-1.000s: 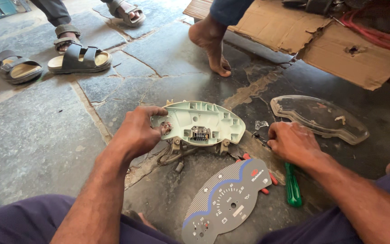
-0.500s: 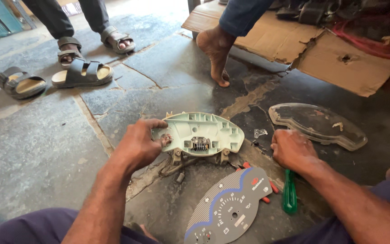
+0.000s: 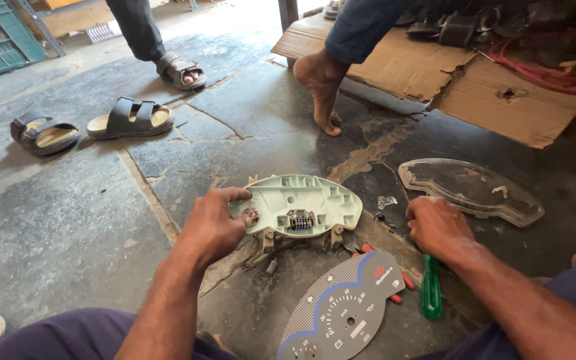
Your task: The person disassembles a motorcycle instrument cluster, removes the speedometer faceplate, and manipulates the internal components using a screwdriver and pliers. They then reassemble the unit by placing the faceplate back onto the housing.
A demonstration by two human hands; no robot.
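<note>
Barely shifted, left hand [image 3: 213, 227] grip pinches pale-green plastic housing [image 3: 305, 203]; right hand [image 3: 435, 223] curled closed, empty.

I sit on a cracked grey stone floor [image 3: 68, 220]. On it before me: pale green instrument housing [image 3: 301, 203], grey-blue dial face [image 3: 341, 310], green-handled screwdriver [image 3: 431, 290], clear lens cover [image 3: 471, 190]. Flattened cardboard [image 3: 448, 77] lies farther off on my right; two empty sandals [image 3: 88, 125] on my left.
</note>
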